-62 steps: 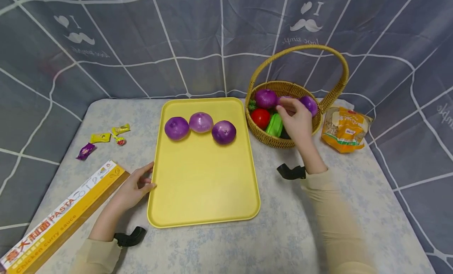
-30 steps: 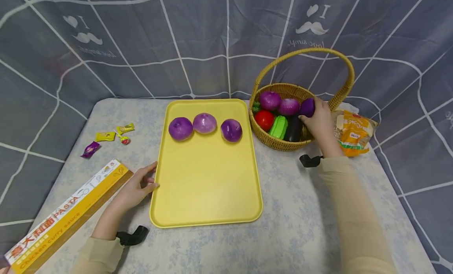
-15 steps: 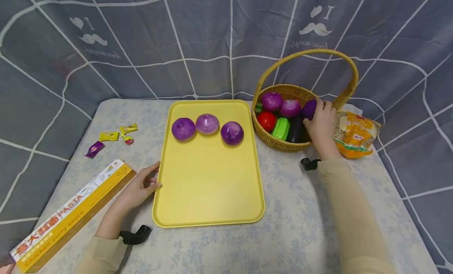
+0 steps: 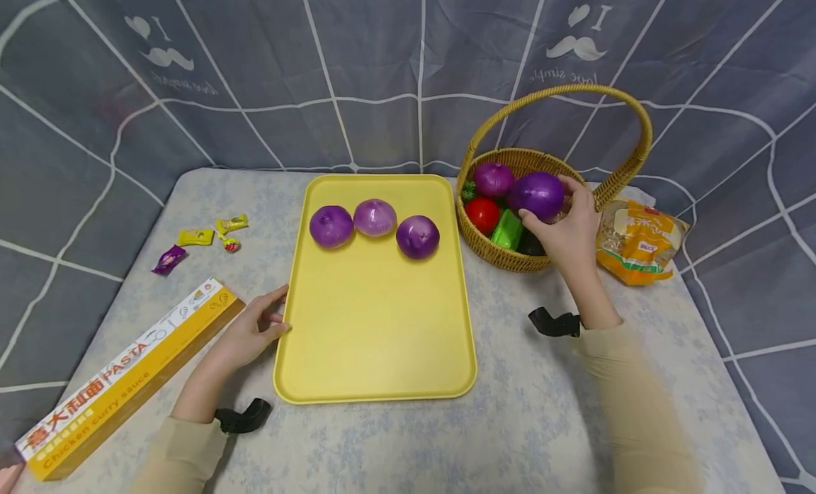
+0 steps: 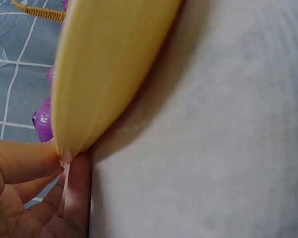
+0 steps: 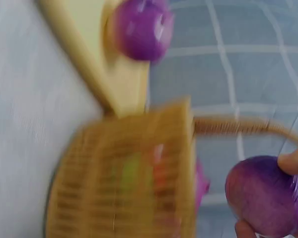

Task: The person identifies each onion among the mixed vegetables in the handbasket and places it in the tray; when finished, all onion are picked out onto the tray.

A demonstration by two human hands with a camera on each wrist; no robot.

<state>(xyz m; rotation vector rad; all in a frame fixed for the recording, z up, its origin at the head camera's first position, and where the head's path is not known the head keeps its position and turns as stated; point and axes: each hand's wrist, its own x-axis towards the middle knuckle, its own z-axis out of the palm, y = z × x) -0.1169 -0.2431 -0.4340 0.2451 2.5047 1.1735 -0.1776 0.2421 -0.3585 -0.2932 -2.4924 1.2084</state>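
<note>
My right hand holds a purple onion between thumb and fingers, over the wicker basket. The right wrist view shows this onion raised past the basket's rim. Another purple onion, a red tomato, a bright green vegetable and a dark eggplant lie in the basket, partly hidden. My left hand pinches the left rim of the yellow tray, thumb above and fingers below in the left wrist view. Three purple onions sit along the tray's far end.
The basket's tall handle arches above it. A bag of grain stands right of the basket. On the left lie a long pasta box, wrapped candies and a lollipop. A grey curtain hangs behind the table.
My right hand reached to the basket's right side, took hold of a purple onion and lifted it up and leftward. The left hand has stayed at the tray's rim.
</note>
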